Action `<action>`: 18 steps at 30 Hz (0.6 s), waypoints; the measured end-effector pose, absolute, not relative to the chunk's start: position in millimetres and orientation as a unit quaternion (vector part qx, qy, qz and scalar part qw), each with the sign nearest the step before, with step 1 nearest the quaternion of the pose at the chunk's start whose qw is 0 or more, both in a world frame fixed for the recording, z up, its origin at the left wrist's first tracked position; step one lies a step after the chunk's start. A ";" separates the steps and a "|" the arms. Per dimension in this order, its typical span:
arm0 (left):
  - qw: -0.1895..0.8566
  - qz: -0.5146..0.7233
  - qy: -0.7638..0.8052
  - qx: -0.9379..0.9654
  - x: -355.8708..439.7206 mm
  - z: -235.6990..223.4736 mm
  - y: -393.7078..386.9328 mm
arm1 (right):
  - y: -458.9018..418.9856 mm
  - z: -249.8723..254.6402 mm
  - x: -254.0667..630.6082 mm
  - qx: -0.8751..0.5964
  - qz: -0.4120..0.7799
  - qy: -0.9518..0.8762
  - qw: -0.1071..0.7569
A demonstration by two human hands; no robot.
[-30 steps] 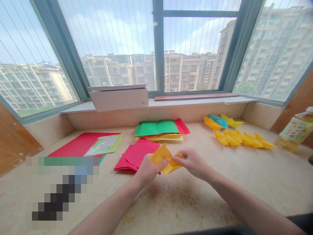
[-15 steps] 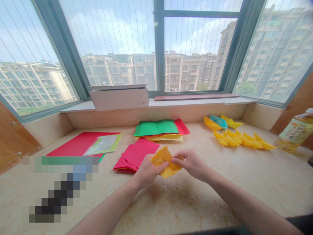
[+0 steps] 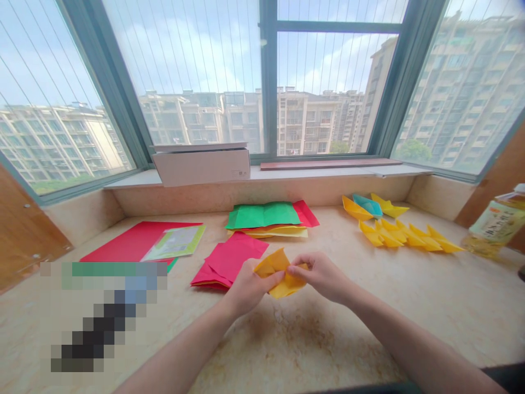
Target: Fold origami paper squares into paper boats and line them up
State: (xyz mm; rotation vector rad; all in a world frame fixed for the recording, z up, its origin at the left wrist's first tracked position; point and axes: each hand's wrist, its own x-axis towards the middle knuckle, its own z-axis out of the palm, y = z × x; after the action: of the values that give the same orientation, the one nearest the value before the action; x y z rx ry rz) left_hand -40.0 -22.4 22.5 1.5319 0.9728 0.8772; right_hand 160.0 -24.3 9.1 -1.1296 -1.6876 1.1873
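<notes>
A piece of folded yellow paper [image 3: 273,262] is held up between both hands, a little above the counter. My left hand [image 3: 253,283] grips its left side, the thumb lying across the front. The fingers of my right hand [image 3: 315,275] pinch its right edge, thumb and forefinger close to the left thumb's tip. Just behind my left hand lies a pile of folded crimson paper [image 3: 233,257]. Farther back, folded green sheets [image 3: 264,214] rest on yellow and red ones. Folded yellow paper boats [image 3: 408,235] stand in a row at the right, with a teal boat [image 3: 367,206] behind them.
Red sheets [image 3: 123,241] and a clear-and-green packet [image 3: 174,242] lie at the left of the stone counter [image 3: 262,350]. A blurred-out patch [image 3: 102,323] hides something there. At the far right stands a bottle [image 3: 498,221]. A white box [image 3: 203,166] sits on the sill.
Both hands keep their hold on the yellow paper, with only a very slight shift of the fingers. The whole view has moved a few pixels.
</notes>
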 end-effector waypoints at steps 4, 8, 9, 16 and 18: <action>0.507 0.403 0.443 0.620 -41.6 16.1 -16.7 | -26.2 10.8 157.2 -0.373 0.569 -0.632 0.369; 0.465 0.378 0.444 0.666 -44.3 12.3 -15.3 | -20.4 9.7 159.6 -0.403 0.528 -0.635 0.395; 0.463 0.366 0.431 0.683 -44.8 12.9 -16.2 | -18.2 9.8 161.5 -0.406 0.515 -0.636 0.406; 0.551 0.434 0.265 0.662 -48.3 25.2 -19.7 | -11.3 17.9 180.4 -0.435 0.378 -0.681 0.451; 0.542 0.464 0.265 0.648 -50.9 26.9 -17.8 | -13.4 18.2 181.7 -0.439 0.314 -0.720 0.436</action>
State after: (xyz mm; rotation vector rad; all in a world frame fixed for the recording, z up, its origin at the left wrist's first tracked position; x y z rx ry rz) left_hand -50.9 -17.8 26.9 1.5393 0.6289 1.1022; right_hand 181.7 -13.4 18.2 -1.0930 -1.7914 0.7822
